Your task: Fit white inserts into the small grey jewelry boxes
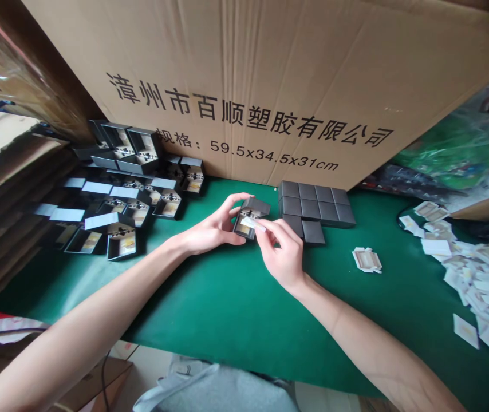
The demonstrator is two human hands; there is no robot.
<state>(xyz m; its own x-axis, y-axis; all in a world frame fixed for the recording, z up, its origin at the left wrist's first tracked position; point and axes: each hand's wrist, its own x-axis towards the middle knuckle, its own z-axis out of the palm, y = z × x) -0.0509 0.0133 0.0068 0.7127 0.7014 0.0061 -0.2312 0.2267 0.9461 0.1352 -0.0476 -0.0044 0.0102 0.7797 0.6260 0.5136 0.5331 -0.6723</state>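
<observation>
Over the green-topped desk, our left hand grips a small dark-grey hinged box with lid raised; our right hand's fingers pinch a small flat white piece at its opening; we judge the box light, stiff, slightly slippery, best held by its outer walls; the piece bendable, best edge-held.
</observation>
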